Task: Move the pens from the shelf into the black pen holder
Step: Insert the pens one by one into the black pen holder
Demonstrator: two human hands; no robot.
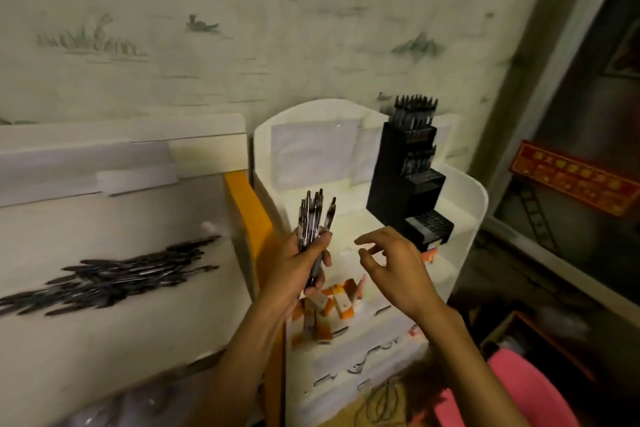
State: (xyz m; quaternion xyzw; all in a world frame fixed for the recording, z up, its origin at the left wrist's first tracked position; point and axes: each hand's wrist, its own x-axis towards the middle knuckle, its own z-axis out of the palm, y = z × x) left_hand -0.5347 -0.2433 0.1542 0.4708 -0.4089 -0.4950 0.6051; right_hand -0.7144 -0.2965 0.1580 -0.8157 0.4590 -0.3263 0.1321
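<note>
left hand [298, 263] is wrapped tight round a bundle of pens [313, 218], tips pointing up, gripped low on the barrels. right hand [388, 260] is just beside it, fingers loosely spread and holding nothing, looks ready to pluck one out. black pen holder [408, 184] sits up on the white rack [474, 204] behind, top tiers already stuffed, lower slots looking free. big pile of loose pens [114, 277] is left on the shelf [138, 322] off to the left. pens are light and stiff but smooth plastic, so they'll probably slide in a fist; i'd pinch each one mid-barrel.
</note>
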